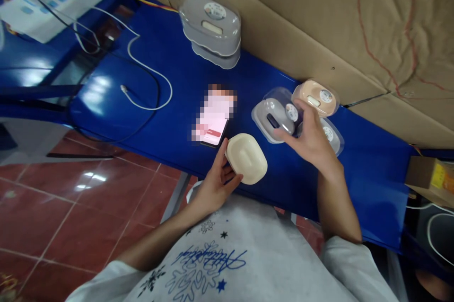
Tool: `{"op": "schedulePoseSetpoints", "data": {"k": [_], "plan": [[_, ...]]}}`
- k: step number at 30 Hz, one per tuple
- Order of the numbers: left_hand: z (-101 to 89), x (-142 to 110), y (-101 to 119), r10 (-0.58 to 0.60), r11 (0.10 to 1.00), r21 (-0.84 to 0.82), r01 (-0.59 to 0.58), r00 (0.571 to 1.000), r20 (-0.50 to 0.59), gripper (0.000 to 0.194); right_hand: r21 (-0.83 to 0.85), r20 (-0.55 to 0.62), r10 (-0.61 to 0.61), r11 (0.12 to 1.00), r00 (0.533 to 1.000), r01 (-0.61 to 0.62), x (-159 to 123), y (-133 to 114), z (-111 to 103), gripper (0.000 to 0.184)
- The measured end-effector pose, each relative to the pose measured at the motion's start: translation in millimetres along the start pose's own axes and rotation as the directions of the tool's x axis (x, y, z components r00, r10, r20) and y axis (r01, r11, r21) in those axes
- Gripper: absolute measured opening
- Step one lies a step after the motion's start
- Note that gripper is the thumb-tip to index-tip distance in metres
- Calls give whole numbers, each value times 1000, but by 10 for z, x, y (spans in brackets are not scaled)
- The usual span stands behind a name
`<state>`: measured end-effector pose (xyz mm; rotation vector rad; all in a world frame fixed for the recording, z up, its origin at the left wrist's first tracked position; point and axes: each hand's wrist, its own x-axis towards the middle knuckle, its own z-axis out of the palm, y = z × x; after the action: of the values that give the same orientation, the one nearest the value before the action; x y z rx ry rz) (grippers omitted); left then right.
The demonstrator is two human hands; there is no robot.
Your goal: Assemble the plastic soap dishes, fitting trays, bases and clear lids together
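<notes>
My left hand (219, 180) grips a small cream oval dish (247, 157) by its left rim, near the table's front edge. The dish is tilted so that its hollow faces up. To the right, my right hand (310, 138) curls over a grey box with a clear lid (271, 119), thumb at its near side and fingers round the far side. This lid bears a dark oblong piece and a round label. A peach box with a clear lid (315, 96) stands just behind that hand, and another clear-lidded box (332, 136) is partly hidden by it.
A phone (214, 117) with a lit, blurred screen lies left of the dish. Stacked grey clear-lidded boxes (213, 27) stand at the back against brown cardboard (276, 27). A white cable (168, 84) loops over the blue table (170, 131). An open carton (422, 176) is at far right.
</notes>
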<state>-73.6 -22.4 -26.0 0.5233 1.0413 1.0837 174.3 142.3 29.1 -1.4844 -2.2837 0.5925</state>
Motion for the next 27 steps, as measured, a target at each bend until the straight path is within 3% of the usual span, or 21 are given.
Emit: {"op": "schedulePoseSetpoints", "data": {"k": [3,7,11,14,19,23,27], "plan": [[8,18,-47,-2,1000,-14,2,1000,-6,110,-138,-59,-35,990,998,26,338,101,12,90],[21,70,-84,-13,997,-72,13,1000,-5,115,-277,-20,32,960,999,-36,773,305,115,87],[17,99,-78,-23,992,-124,22,1000,-9,108,-313,8,32,949,999,-27,879,320,155,88],[11,95,-43,-45,993,-114,39,998,-54,86,-326,-24,-39,945,999,29,684,82,148,83],[32,96,29,-181,965,-209,156,978,-104,63,-273,-22,-68,960,997,59,14,-354,255,70],[78,126,59,-227,927,-325,187,970,-89,64,-212,9,-11,977,1000,13,-331,-313,405,67],[138,148,59,-222,910,-369,187,973,-56,66,-135,-117,21,990,993,-37,-373,-191,417,48]]}}
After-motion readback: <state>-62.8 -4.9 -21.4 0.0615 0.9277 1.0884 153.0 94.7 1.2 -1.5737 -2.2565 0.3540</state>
